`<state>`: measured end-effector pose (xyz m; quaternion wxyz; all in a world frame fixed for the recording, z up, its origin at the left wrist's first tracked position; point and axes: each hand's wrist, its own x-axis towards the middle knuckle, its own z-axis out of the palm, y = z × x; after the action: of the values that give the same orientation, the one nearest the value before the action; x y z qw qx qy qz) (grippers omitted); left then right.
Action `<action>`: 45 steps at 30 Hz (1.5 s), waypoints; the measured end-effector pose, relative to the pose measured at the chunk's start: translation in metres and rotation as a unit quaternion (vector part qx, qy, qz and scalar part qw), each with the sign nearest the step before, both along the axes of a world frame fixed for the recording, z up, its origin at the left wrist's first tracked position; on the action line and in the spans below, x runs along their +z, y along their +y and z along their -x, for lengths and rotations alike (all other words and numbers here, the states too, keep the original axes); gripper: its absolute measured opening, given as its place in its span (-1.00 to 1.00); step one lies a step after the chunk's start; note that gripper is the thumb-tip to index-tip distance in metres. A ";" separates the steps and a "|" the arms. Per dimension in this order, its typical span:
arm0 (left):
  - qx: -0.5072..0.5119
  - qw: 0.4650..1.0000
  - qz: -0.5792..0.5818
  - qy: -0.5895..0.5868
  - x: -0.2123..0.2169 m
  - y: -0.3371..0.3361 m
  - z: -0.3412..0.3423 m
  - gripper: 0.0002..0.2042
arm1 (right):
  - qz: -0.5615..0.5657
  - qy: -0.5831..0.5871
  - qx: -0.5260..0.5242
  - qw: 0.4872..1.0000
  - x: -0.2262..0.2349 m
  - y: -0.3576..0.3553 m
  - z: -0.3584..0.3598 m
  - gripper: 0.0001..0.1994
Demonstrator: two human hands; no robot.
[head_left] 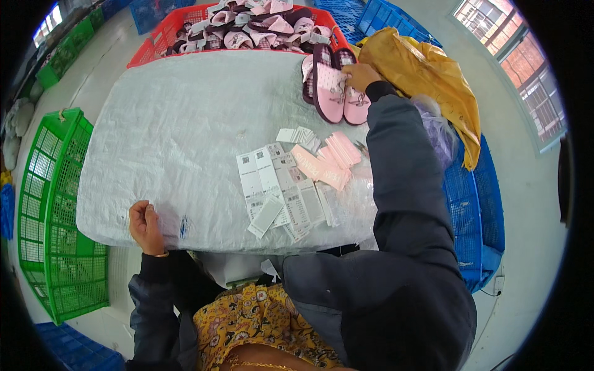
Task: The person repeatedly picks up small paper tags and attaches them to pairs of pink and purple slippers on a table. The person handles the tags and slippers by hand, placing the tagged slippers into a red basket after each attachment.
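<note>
My right hand (361,76) reaches across to the far right of the covered table. Its fingers are closed on a pink slipper (330,93) with a dark edge and a checked lining. A matching slipper (356,104) lies against it on the right, and another slipper shows partly behind on the left. Near the front left edge rests my left hand (146,227), with fingers curled and thumb pressed to them. Whether something small is in that pinch is too hard to see. White printed tags (266,213), label sheets (257,176) and pink paper strips (322,167) lie between the hands.
Behind the table (173,117) stands a red crate (145,52) heaped with pink slippers. A yellow sack (427,68) and a clear purplish bag (436,127) lie beyond my right arm, over blue crates (464,210). A green crate (59,216) stands at the left.
</note>
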<state>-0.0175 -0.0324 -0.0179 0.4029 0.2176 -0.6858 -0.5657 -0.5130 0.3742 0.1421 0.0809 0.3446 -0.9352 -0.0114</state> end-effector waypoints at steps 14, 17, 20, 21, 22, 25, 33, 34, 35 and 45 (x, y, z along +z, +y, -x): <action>-0.127 0.943 0.239 0.195 0.123 0.110 0.015 -0.33 | 0.546 -0.495 0.067 0.673 0.056 -0.139 -0.271 -0.77; -0.094 0.957 0.153 0.229 0.137 0.115 0.005 -0.38 | 0.575 -0.629 0.034 0.522 0.032 -0.167 -0.327 -0.81; -0.066 0.964 0.081 0.245 0.135 0.083 -0.006 -0.49 | 0.574 -0.710 0.003 0.408 0.007 -0.189 -0.362 -0.87; -0.085 0.969 -0.022 0.232 0.141 0.076 -0.008 -0.52 | 0.570 -0.737 -0.003 0.363 -0.013 -0.198 -0.366 -0.86; -0.090 0.978 -0.036 0.187 0.141 0.064 -0.008 -0.54 | 0.579 -0.741 -0.024 0.339 -0.023 -0.204 -0.377 -0.85; -0.097 0.990 -0.064 0.083 0.093 -0.005 0.019 -0.58 | 0.610 -0.739 -0.018 0.286 -0.051 -0.214 -0.403 -0.85; -0.039 0.966 0.180 -0.180 0.001 -0.069 0.039 -0.56 | 0.622 -0.628 0.007 0.468 -0.051 -0.125 -0.401 -0.80; -0.036 0.967 0.179 -0.178 0.003 -0.066 0.035 -0.56 | 0.614 -0.564 0.018 0.551 -0.049 -0.104 -0.395 -0.77; -0.034 0.968 0.178 -0.175 0.006 -0.063 0.033 -0.56 | 0.595 -0.464 0.018 0.656 -0.051 -0.087 -0.384 -0.75; 0.013 0.988 0.087 -0.130 0.029 -0.008 0.001 -0.61 | 0.146 -0.025 -0.075 0.986 -0.097 -0.022 -0.252 -0.57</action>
<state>-0.0189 -0.0403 0.0107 0.3355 0.2622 -0.7761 -0.4652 -0.2609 0.3519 0.0447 0.1061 0.2578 -0.9518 0.1280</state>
